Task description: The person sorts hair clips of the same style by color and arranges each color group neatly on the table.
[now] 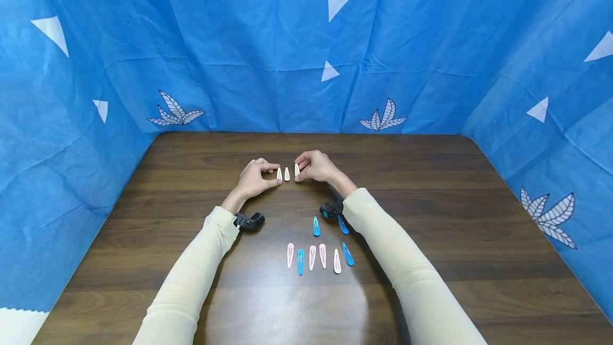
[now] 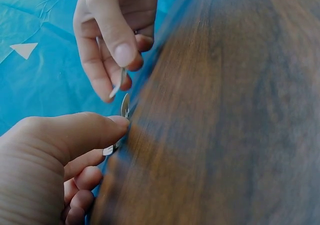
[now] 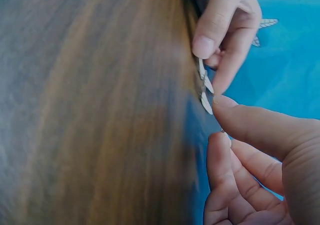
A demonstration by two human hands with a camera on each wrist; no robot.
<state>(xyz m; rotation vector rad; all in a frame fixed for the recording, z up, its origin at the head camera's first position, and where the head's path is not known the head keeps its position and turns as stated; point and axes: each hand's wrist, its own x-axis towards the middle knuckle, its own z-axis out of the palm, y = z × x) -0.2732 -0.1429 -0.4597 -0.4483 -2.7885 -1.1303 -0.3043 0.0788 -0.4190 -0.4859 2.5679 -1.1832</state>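
From our left, the left hand [image 1: 256, 177] has its thumb and index finger set at opposite ends of a first white hair clip [image 1: 279, 174], pinching it lengthwise against or just over the dark wooden bench [image 1: 191, 217]; we can't tell which. Just right of it, a middle white clip [image 1: 287, 174] lies with no fingers on it. Next, a third white clip [image 1: 297, 170] sits between the thumb and index finger of the right hand [image 1: 316, 166], gripped by its ends too. Nearer us, left to right, are a loose row of three pink clips [image 1: 312, 257] with a blue clip [image 1: 300, 262] among them, then a pale clip [image 1: 337, 261] and another blue clip [image 1: 348, 254]; two more blue clips [image 1: 316, 226] lie above the row, one close by the right wrist.

We'd judge these clips very light, thin and stiff, probably smooth enough to skid, and hard to pick up flat. We'd take them tip to rounded end, or by the long edges, pressing gently so the sprung middle doesn't snap.
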